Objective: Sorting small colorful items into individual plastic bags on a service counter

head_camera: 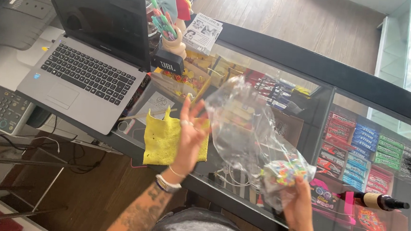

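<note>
Glass-topped display counter [286,83] over a wood floor, shelves of packaged sweets below. Grey laptop [84,67] sits at its left end, yellow cloth [162,139] beside it on the glass. Clear plastic bag [243,128] is held up above the counter. Left hand [192,131] spread wide, fingers touching the bag's upper edge. Right hand [296,198] grips the bag's lower end around a clump of multicoloured small sweets [286,172]. Judgement: firm lower grip keeps contents from spilling.
</note>
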